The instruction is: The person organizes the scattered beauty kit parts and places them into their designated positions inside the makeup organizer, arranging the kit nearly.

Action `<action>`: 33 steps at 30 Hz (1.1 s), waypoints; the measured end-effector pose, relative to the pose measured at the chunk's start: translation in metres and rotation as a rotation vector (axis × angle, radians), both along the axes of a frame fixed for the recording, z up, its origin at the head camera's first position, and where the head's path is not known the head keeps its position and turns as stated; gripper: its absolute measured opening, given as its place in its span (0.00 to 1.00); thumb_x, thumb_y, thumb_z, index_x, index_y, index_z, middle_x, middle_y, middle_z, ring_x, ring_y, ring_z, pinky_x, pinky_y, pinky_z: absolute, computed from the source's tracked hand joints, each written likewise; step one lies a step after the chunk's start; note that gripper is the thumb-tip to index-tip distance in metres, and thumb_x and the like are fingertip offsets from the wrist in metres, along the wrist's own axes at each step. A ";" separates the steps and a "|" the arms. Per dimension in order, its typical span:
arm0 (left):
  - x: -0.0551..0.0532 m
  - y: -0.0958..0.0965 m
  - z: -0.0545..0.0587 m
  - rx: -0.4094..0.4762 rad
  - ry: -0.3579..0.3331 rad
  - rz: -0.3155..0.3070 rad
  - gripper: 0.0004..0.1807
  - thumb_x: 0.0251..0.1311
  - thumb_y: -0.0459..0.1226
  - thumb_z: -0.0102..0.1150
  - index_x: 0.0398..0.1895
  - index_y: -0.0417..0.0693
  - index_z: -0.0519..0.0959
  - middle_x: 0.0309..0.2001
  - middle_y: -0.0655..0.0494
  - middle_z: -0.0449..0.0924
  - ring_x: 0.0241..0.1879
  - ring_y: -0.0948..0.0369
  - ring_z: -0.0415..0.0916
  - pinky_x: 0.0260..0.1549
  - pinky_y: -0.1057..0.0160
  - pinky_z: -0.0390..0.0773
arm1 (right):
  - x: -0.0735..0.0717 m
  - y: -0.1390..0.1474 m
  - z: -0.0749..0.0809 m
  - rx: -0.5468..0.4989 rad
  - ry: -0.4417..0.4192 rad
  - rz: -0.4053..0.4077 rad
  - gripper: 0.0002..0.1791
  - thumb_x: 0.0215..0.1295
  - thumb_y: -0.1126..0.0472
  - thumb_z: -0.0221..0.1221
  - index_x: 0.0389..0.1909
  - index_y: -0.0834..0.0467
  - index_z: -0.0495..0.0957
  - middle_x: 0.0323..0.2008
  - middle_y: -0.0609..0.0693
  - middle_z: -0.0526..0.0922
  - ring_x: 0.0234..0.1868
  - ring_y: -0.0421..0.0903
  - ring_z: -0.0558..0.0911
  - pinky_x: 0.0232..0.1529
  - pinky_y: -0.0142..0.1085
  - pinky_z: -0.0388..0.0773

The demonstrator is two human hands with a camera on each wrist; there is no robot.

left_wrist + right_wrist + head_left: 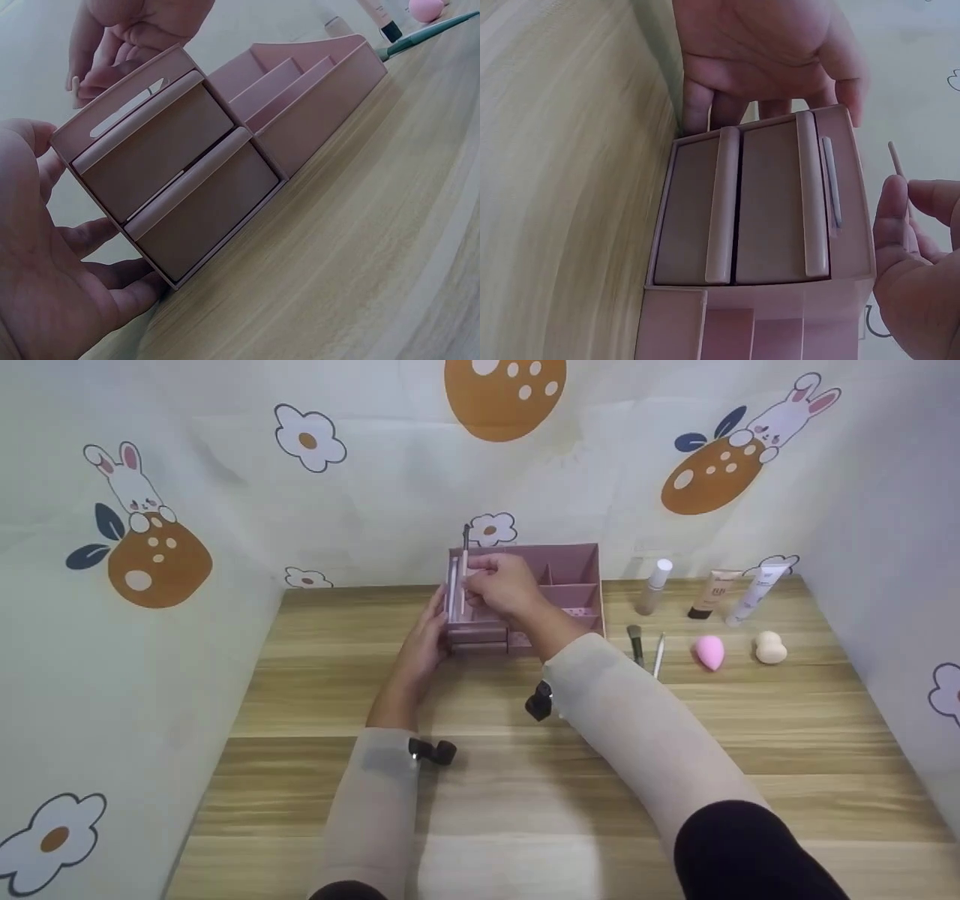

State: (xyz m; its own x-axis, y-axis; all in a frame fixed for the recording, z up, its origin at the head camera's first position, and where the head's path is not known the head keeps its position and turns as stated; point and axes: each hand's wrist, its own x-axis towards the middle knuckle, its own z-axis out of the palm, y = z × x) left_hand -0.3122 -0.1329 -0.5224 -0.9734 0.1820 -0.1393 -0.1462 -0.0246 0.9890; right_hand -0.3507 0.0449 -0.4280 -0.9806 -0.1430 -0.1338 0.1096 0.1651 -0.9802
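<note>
My right hand [508, 585] pinches a slim makeup brush [466, 542] between thumb and fingers, dark tip up, over the left part of a pink cosmetic organizer [480, 636]. In the right wrist view the brush's pale end [895, 157] sticks up past the fingertips. Against the organizer's left side rests my left hand [426, 641], its fingers extended along the wall and the thumb at the top corner. Two shut drawers [157, 135] face the front below the top tray. A pale thin stick [453, 585] lies in that tray.
Right of the organizer stand a white-capped bottle [654, 585], a BB cream tube [714, 594] and a white tube [759, 594]. Nearer are a dark brush [635, 643], a white pencil-like stick [659, 655], a pink sponge [709, 652] and a beige sponge [770, 648]. Behind hangs a printed backdrop [390, 510].
</note>
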 end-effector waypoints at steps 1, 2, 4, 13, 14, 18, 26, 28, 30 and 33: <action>0.000 0.000 0.000 0.010 0.002 -0.003 0.29 0.83 0.52 0.37 0.82 0.89 0.56 0.89 0.61 0.45 0.84 0.44 0.56 0.80 0.38 0.64 | -0.001 -0.001 0.000 0.009 0.008 0.004 0.22 0.73 0.66 0.63 0.67 0.64 0.81 0.50 0.60 0.89 0.37 0.46 0.89 0.42 0.37 0.91; -0.001 0.000 0.000 0.018 0.002 -0.004 0.29 0.84 0.52 0.37 0.82 0.88 0.56 0.89 0.61 0.46 0.84 0.44 0.56 0.80 0.38 0.65 | -0.002 -0.003 0.000 0.014 0.010 0.006 0.22 0.73 0.67 0.63 0.67 0.64 0.80 0.50 0.60 0.89 0.36 0.46 0.88 0.42 0.37 0.92; -0.001 0.000 0.000 0.012 0.000 0.000 0.28 0.84 0.52 0.37 0.82 0.89 0.57 0.89 0.61 0.47 0.84 0.44 0.57 0.80 0.39 0.66 | -0.002 -0.005 0.000 0.045 0.004 0.005 0.22 0.73 0.67 0.63 0.66 0.64 0.81 0.50 0.59 0.89 0.35 0.45 0.88 0.42 0.36 0.91; -0.001 0.000 0.001 -0.006 0.002 -0.003 0.28 0.83 0.52 0.37 0.81 0.91 0.57 0.89 0.59 0.47 0.83 0.45 0.60 0.78 0.40 0.68 | -0.002 -0.008 0.004 0.213 -0.004 0.017 0.15 0.69 0.69 0.63 0.55 0.61 0.86 0.39 0.54 0.87 0.32 0.46 0.86 0.35 0.34 0.87; -0.001 0.000 0.001 -0.013 0.004 -0.004 0.29 0.83 0.53 0.37 0.82 0.90 0.56 0.89 0.60 0.47 0.82 0.45 0.61 0.78 0.40 0.69 | -0.002 -0.009 0.005 0.238 0.000 0.021 0.13 0.68 0.69 0.63 0.52 0.61 0.86 0.37 0.53 0.86 0.31 0.46 0.86 0.33 0.33 0.86; -0.001 0.001 0.000 -0.017 0.008 0.001 0.29 0.83 0.53 0.38 0.82 0.90 0.56 0.89 0.61 0.47 0.82 0.45 0.62 0.76 0.39 0.70 | -0.003 -0.011 0.007 0.335 -0.007 0.033 0.07 0.68 0.68 0.64 0.43 0.60 0.87 0.32 0.50 0.84 0.31 0.45 0.85 0.28 0.29 0.81; 0.000 0.002 -0.001 -0.010 0.006 0.010 0.29 0.83 0.52 0.38 0.82 0.89 0.58 0.89 0.59 0.49 0.80 0.44 0.64 0.75 0.37 0.70 | -0.007 -0.014 0.009 0.478 -0.033 0.051 0.11 0.67 0.65 0.66 0.47 0.61 0.89 0.37 0.53 0.89 0.29 0.42 0.83 0.27 0.28 0.80; 0.000 0.002 0.000 0.013 0.012 0.010 0.29 0.83 0.52 0.38 0.82 0.87 0.58 0.88 0.58 0.50 0.79 0.44 0.65 0.75 0.38 0.71 | -0.008 -0.014 0.008 0.512 -0.020 0.061 0.12 0.67 0.64 0.66 0.48 0.61 0.90 0.38 0.55 0.90 0.29 0.41 0.83 0.27 0.28 0.79; 0.000 0.002 -0.001 0.037 0.019 0.005 0.29 0.83 0.51 0.38 0.83 0.84 0.57 0.88 0.58 0.50 0.79 0.45 0.65 0.75 0.38 0.71 | -0.009 -0.015 0.008 0.545 -0.005 0.072 0.13 0.67 0.63 0.66 0.49 0.61 0.90 0.40 0.55 0.91 0.30 0.41 0.82 0.28 0.27 0.78; 0.000 0.002 -0.001 0.048 0.023 0.002 0.29 0.83 0.51 0.39 0.83 0.84 0.57 0.88 0.60 0.50 0.80 0.45 0.63 0.76 0.39 0.70 | -0.009 -0.016 0.007 0.567 0.002 0.084 0.13 0.68 0.62 0.67 0.50 0.62 0.90 0.42 0.56 0.91 0.31 0.42 0.83 0.29 0.28 0.78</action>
State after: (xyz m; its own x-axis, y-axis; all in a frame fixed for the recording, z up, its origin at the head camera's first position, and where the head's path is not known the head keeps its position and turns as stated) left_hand -0.3119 -0.1310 -0.5238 -0.9767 0.1858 -0.1078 -0.1229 -0.0720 0.9898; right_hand -0.3597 0.0289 -0.4205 -0.9694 -0.1269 -0.2099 0.0713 0.6729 -0.7363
